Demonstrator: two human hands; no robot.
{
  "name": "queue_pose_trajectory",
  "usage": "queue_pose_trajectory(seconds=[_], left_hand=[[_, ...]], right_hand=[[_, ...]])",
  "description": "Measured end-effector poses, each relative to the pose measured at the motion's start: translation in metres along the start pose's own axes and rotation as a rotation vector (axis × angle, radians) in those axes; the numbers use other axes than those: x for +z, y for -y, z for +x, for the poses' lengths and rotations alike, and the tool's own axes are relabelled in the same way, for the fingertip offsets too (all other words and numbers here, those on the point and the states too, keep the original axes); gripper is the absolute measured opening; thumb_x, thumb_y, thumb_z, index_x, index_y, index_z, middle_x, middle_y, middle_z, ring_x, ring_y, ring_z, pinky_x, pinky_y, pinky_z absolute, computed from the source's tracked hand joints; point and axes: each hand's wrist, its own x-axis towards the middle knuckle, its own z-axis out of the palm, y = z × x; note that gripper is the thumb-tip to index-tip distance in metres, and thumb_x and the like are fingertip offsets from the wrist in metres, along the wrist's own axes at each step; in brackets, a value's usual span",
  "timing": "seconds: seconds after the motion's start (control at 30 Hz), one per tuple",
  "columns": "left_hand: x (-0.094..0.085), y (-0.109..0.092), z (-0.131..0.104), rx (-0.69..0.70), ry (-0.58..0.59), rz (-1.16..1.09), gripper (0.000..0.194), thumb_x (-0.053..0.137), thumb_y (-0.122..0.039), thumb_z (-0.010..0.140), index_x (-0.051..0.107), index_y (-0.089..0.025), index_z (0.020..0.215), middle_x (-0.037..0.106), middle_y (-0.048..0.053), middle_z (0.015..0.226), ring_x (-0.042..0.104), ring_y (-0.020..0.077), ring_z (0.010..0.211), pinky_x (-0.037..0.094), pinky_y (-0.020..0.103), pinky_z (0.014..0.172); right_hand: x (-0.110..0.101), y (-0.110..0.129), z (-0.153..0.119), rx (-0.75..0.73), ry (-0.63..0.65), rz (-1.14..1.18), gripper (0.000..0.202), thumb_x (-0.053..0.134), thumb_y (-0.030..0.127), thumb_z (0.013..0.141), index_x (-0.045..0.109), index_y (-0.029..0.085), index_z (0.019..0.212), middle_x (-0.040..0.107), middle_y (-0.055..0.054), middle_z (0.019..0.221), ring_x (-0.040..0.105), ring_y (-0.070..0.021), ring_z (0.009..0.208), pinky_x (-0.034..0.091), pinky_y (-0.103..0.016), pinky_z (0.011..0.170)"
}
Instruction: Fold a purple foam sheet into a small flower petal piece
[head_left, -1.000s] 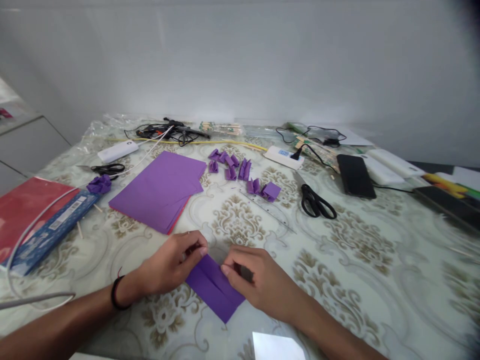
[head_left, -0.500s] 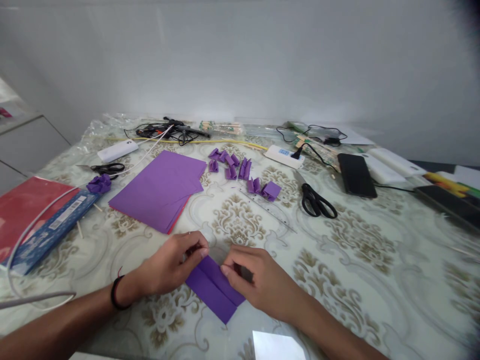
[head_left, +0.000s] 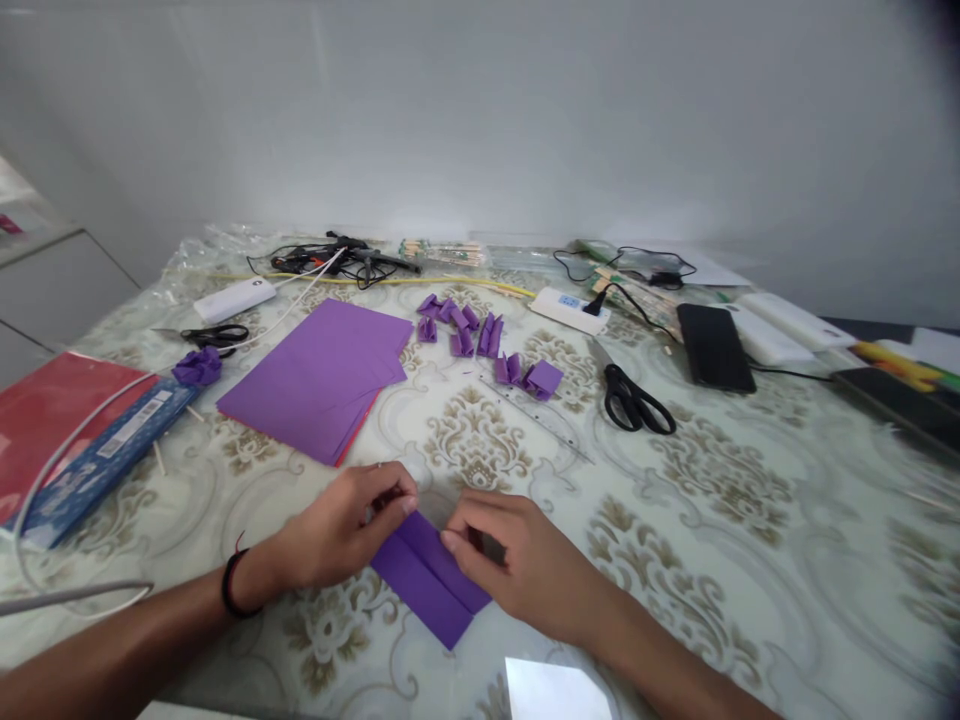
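A folded strip of purple paper point(head_left: 431, 585) lies slantwise on the patterned tabletop in front of me, a long crease running down its middle. My left hand point(head_left: 358, 522) pinches its far left end between thumb and fingers. On the paper's right edge, the thumb and curled fingers of my right hand point(head_left: 501, 548) are closed. Beyond my hands lies a stack of purple sheets point(head_left: 315, 375), with a red edge showing underneath. Several small folded purple paper pieces point(head_left: 490, 335) sit further back, near a clear ruler point(head_left: 540, 420).
Black-handled scissors point(head_left: 634, 400) lie to the right, below a white power strip point(head_left: 570, 311). A dark phone point(head_left: 715, 347) is further right. At left are a red and blue packet point(head_left: 90, 440), a crumpled purple paper piece point(head_left: 198, 367), a second pair of scissors point(head_left: 215, 337) and a white cable point(head_left: 56, 455).
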Motion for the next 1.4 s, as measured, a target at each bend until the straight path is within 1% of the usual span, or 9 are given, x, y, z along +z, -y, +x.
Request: queue_pose_trajectory(seconds=[0.63, 0.87, 1.13, 1.4], left_hand=[[-0.0001, -0.0047, 0.0015, 0.003, 0.022, 0.003, 0.020, 0.052, -0.025, 0.102, 0.059, -0.018, 0.084, 0.061, -0.001, 0.078, 0.054, 0.0138, 0.071, 0.040, 0.025, 0.064], [-0.0008, -0.0058, 0.0022, -0.002, 0.042, 0.015, 0.019, 0.053, -0.026, 0.101, 0.060, -0.018, 0.085, 0.063, 0.000, 0.079, 0.056, 0.0139, 0.070, 0.041, 0.025, 0.064], [0.0005, -0.0019, 0.0003, 0.023, 0.047, 0.057, 0.019, 0.052, -0.026, 0.101, 0.061, -0.019, 0.086, 0.064, 0.000, 0.078, 0.057, 0.0144, 0.070, 0.043, 0.026, 0.066], [0.0008, -0.0017, 0.0021, 0.017, 0.058, 0.066, 0.019, 0.053, -0.026, 0.101, 0.063, -0.018, 0.087, 0.066, 0.001, 0.079, 0.059, 0.0150, 0.071, 0.045, 0.026, 0.068]], right_hand=[[0.0000, 0.0010, 0.0003, 0.019, 0.035, -0.046, 0.024, 0.058, 0.016, 0.098, 0.058, 0.019, 0.074, 0.057, 0.002, 0.070, 0.056, -0.0143, 0.065, 0.041, -0.027, 0.064], [0.0016, 0.0017, -0.0005, 0.025, 0.048, -0.065, 0.024, 0.060, 0.015, 0.098, 0.059, 0.019, 0.075, 0.057, 0.002, 0.071, 0.057, -0.0145, 0.065, 0.042, -0.027, 0.064], [0.0015, 0.0006, -0.0003, 0.021, 0.055, -0.081, 0.024, 0.060, 0.015, 0.098, 0.059, 0.020, 0.075, 0.058, 0.002, 0.071, 0.057, -0.0148, 0.065, 0.042, -0.027, 0.063], [0.0012, -0.0001, -0.0012, 0.035, 0.072, -0.082, 0.023, 0.060, 0.015, 0.099, 0.059, 0.019, 0.076, 0.058, 0.002, 0.072, 0.056, -0.0147, 0.066, 0.041, -0.027, 0.064]])
